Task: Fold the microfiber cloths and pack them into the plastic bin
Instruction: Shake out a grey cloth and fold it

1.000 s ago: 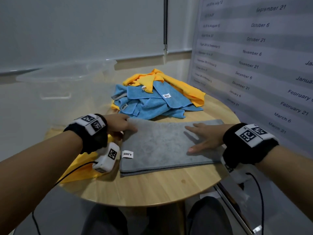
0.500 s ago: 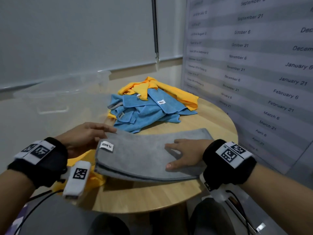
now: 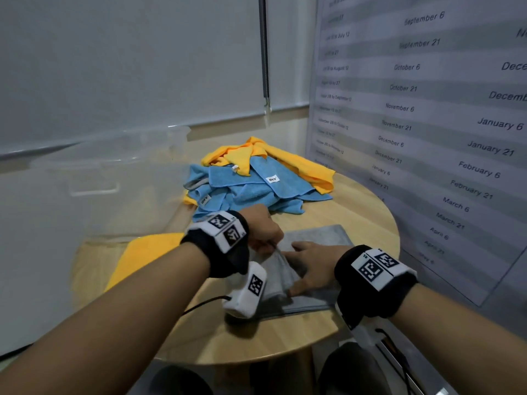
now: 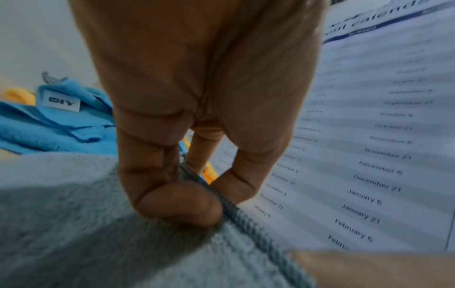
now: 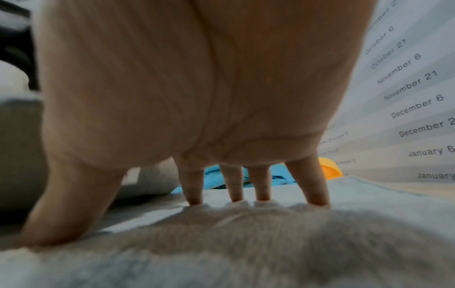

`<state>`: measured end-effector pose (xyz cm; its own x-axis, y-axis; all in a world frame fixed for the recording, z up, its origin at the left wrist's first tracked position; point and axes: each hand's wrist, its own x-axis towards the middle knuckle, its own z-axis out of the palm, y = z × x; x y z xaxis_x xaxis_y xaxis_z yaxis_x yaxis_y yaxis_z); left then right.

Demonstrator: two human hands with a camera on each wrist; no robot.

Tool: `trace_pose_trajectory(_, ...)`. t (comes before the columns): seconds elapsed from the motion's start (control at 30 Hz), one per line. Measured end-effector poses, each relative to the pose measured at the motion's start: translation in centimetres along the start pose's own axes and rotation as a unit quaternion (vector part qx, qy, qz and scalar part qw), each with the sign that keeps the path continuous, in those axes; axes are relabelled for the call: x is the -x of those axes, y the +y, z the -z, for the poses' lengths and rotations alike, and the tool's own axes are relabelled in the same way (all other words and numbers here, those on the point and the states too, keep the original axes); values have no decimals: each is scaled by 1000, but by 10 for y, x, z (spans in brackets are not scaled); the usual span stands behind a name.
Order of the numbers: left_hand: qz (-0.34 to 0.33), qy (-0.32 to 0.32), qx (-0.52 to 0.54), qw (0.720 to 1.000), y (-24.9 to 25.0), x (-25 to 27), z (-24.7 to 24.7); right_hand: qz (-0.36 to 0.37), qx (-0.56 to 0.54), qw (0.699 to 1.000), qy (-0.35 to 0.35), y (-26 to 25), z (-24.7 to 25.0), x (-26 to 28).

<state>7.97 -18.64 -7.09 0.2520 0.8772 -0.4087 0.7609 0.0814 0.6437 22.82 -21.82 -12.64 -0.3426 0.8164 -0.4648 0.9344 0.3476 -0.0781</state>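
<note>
Our left hand (image 3: 263, 228) pinches the stitched edge of the grey cloth (image 3: 322, 238) between thumb and fingers (image 4: 172, 202); the wrist view shows the hem running out from under the thumb tip, with the lifted part of the cloth hanging below the grip. Our right hand (image 3: 313, 266) lies flat on the same cloth, its fingers (image 5: 317, 187) straight and spread, their tips and the thumb pressing the nap down; it grasps nothing. The lifted fold rises just left of the right fingers, between the two hands, while the rest of the cloth lies flat under and beyond the right hand on the round wooden table (image 3: 285, 334).

Beyond the left fingers sits a loose heap of unfolded cloths: the blue cloths (image 3: 251, 192) in front, with white "DIY" labels showing, and the yellow cloths (image 3: 296, 163) behind and partly under them. To the left of the left hand, a flat yellow cloth (image 3: 142, 258) lies on the table, its near edge hidden by our left forearm. Farther left and beyond that cloth stands the clear plastic bin (image 3: 94, 178), its rim and a handle faintly visible; we cannot tell what it holds. To the right of the right fingers, a printed calendar sheet (image 3: 427, 124) covers the wall.
</note>
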Motion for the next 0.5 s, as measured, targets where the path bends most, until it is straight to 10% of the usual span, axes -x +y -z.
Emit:
trace_pose_trajectory(0.23,-34,-19,68,997,-8,-6,-13,9,-71,995,65,3,6,10)
trace_pose_trajectory(0.37,-90,97,-238,962,-28,-11,23,68,-85,991,75,-6,10,19)
trace_pose_trajectory(0.5,-66,7,-346,936,-54,-23,39,93,-42,994,45,-17,5,24)
